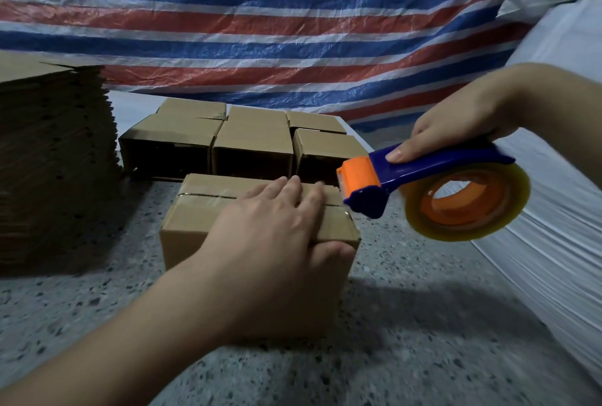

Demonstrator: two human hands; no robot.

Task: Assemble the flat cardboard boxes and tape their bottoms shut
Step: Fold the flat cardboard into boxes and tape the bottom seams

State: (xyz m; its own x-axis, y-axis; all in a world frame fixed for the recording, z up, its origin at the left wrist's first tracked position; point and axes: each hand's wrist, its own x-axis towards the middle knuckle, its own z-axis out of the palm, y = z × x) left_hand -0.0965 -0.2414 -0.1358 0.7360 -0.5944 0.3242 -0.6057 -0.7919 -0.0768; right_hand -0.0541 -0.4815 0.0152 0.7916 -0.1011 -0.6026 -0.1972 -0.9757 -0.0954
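Note:
A small cardboard box [195, 226] stands on the speckled floor in front of me, its upward face closed with a strip of clear tape along the seam. My left hand [270, 229] lies flat on that face, fingers straight over the tape, thumb down the front wall. My right hand [456, 125] grips the blue handle of a tape dispenser [423, 177] with an orange head and a roll of clear tape [469, 206]. The dispenser's head hovers at the box's right edge.
A tall stack of flat cardboard blanks [55, 161] stands at the left. Several assembled boxes [254, 141] lie in a row behind the taped one. A striped red, white and blue tarp [293, 30] hangs behind, and white sacks [560, 210] fill the right.

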